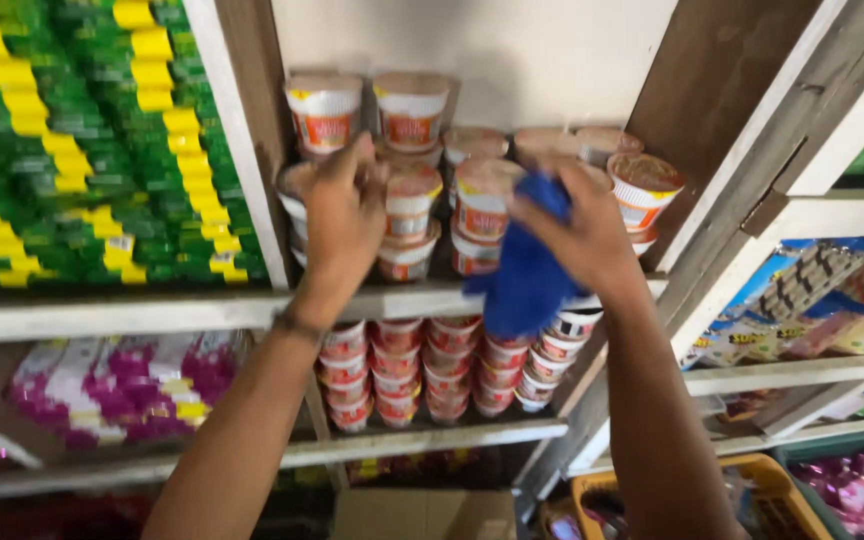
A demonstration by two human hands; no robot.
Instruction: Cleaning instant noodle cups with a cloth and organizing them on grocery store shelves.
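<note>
Both arms reach up into a white wooden shelf [202,312] packed with noodle cups [482,200] — small tubs with red and orange bands and foil lids, stacked two and three high against the pale back wall. The left hand [344,215] lies over the stack at the left end of that row, fingers spread and curled round a cup there; the palm hides the tub itself, so only its rim shows beside the thumb. The right hand [584,235] is at the middle of the row, its fingers pinched on a blue cloth [527,270] which hangs down in front of the cups and over the shelf's front edge. That cloth touches the cups behind it and covers part of the tubs below. To the right of this hand an end cup [644,190] leans outward, tilted toward the slanted frame. On the next shelf down stands another crowd of red cups [422,370], nested in tall stacks. Left of the upright post hang green and yellow sachet strips [82,150] in thick rows, and beneath them lie pink and white packets [122,385]. Far right, blue and yellow snack packs [812,310] sit on angled shelves — and a yellow basket [772,490] stands low at the bottom right.
</note>
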